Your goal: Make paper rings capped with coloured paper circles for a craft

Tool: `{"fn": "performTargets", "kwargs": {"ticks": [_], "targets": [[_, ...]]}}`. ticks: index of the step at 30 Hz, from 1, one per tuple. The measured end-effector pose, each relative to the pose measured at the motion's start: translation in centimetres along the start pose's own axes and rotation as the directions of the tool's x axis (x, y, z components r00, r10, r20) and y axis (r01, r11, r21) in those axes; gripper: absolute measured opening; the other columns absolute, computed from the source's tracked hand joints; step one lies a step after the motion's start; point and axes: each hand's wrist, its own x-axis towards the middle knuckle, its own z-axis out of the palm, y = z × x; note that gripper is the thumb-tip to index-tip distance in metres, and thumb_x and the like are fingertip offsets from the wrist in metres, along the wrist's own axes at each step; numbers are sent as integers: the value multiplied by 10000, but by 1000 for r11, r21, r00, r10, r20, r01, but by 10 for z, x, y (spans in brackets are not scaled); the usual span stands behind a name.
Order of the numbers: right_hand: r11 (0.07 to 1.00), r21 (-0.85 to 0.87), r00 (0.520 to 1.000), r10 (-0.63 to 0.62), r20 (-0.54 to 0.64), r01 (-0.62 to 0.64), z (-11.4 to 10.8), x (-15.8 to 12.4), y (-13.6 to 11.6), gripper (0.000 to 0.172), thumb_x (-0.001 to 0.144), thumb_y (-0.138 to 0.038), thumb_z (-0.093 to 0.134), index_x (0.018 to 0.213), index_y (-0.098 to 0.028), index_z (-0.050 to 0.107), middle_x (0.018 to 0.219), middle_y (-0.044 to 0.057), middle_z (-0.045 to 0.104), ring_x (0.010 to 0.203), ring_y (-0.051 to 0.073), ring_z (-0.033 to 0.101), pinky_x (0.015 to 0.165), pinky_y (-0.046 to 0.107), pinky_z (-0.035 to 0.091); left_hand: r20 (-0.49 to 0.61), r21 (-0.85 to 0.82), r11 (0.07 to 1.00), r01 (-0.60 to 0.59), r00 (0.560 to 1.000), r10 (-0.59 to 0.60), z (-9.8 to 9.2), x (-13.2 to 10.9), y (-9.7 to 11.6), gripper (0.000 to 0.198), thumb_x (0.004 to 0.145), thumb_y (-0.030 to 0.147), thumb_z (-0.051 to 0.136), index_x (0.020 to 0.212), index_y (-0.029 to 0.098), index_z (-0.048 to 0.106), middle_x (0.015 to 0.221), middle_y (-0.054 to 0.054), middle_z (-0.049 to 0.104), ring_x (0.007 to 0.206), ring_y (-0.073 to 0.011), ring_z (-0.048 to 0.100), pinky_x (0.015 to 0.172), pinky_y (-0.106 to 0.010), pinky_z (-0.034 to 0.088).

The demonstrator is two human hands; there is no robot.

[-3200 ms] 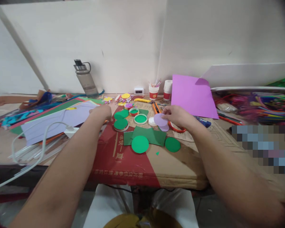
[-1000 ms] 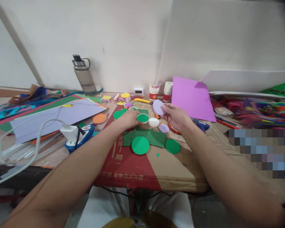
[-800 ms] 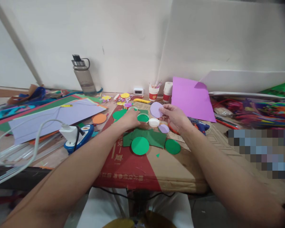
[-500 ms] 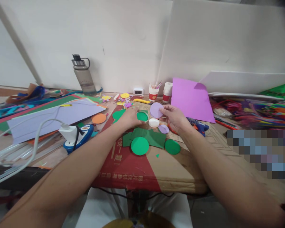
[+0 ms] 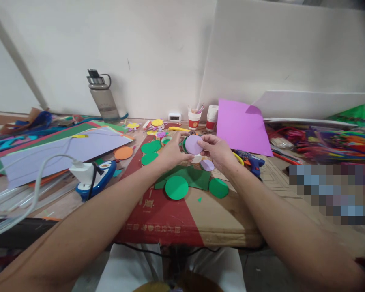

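Observation:
Both of my hands meet over the middle of the cardboard-covered table. My right hand pinches a lilac paper circle by its right edge. My left hand grips a round green-lined lid just behind that circle, so only the lid's left rim shows. The circle lies against the lid's face. Under my hands are a white cap, a second lilac circle and a green paper sheet.
Two green circles lie nearest me, more green circles and an orange one to the left. A corded glue gun sits left, a blue one right. Behind are a water bottle, cups and a pink sheet.
My left hand left the lavender sheet, took the green-lined lid off the table and lifted it. My right hand raised the lilac circle and brought it onto the lid.

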Motion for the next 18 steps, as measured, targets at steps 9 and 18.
{"fn": "performTargets", "kwargs": {"ticks": [9,18], "targets": [[841,-381,908,-419,-9,384,0,-6,-3,157,692,-268,710,787,-206,601,731,-24,578,650,120,496,624,269,424,102,-509,832,220,975,-195,6,-4,13,325,747,267,708,1032,162,592,1109,-71,629,944,-189,629,801,-364,593],[768,-426,855,-518,26,478,2,-8,-4,264,710,-274,705,904,-225,534,803,-28,477,707,124,456,644,263,392,129,-595,773,222,975,-181,11,-4,10,343,720,272,737,1016,158,607,1096,-78,660,881,-171,640,756,-332,584]]}}
